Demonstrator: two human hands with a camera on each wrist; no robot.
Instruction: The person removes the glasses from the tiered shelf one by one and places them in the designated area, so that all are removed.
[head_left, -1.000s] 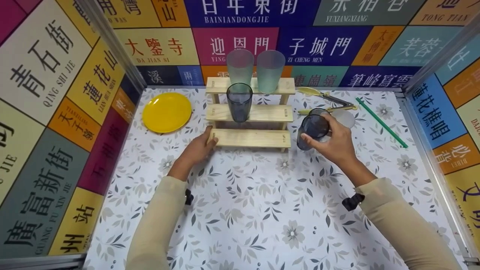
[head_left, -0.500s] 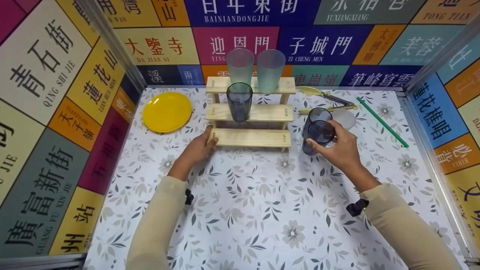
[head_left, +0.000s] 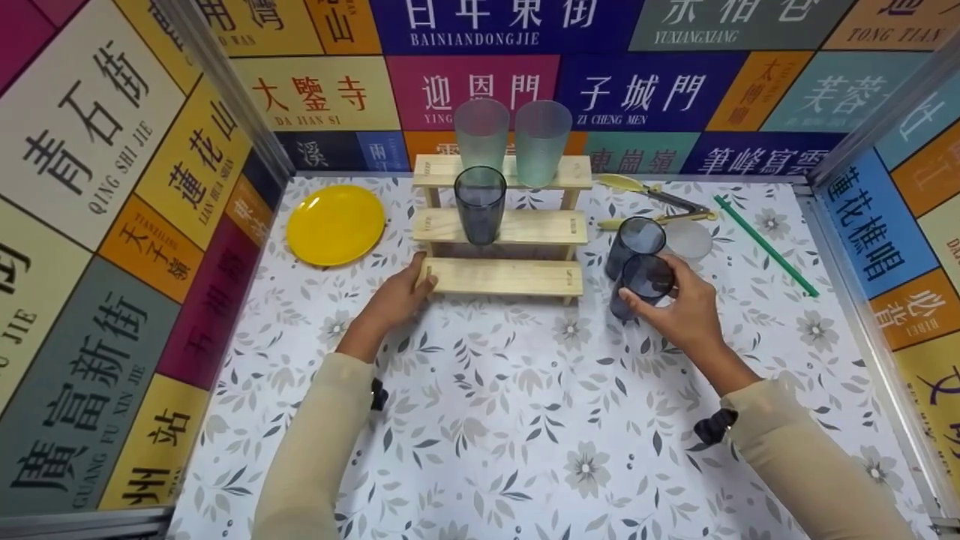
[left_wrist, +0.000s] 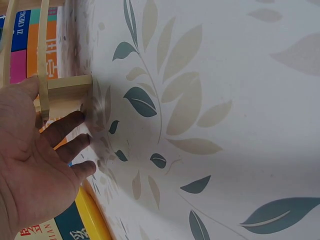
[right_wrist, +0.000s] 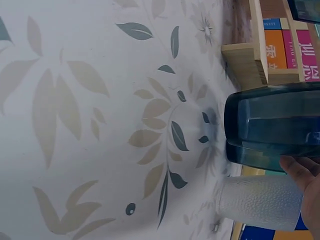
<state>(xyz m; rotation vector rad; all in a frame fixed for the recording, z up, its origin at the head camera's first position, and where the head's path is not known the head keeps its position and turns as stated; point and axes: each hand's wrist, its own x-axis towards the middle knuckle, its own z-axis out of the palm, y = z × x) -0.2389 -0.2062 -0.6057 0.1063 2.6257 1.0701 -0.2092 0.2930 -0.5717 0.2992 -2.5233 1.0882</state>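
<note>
My right hand (head_left: 686, 307) holds a dark translucent tumbler (head_left: 637, 294) between thumb and fingers, to the right of the wooden step rack. Just behind it stands another dark tumbler (head_left: 628, 249), overlapped in the head view. In the right wrist view, fingertips lie along dark blue tumbler glass (right_wrist: 275, 127). My left hand (head_left: 394, 296) pinches the left end of the three-step wooden rack (head_left: 502, 277) at its lowest step. Its other fingers are spread in the left wrist view. One dark tumbler (head_left: 480, 210) stands on the middle step; two frosted tumblers (head_left: 481, 135) stand on the top step.
A yellow plate (head_left: 335, 225) lies left of the rack. Behind the right hand are a frosted tumbler (right_wrist: 260, 202), yellow-tipped tongs (head_left: 667, 199) and a green stick (head_left: 765, 245). Printed panels (head_left: 480, 82) wall in the floral-covered table (head_left: 517, 420).
My right hand has drawn the dark tumbler toward me and slightly right, so more of the one behind it shows. My left hand has stayed on the rack.
</note>
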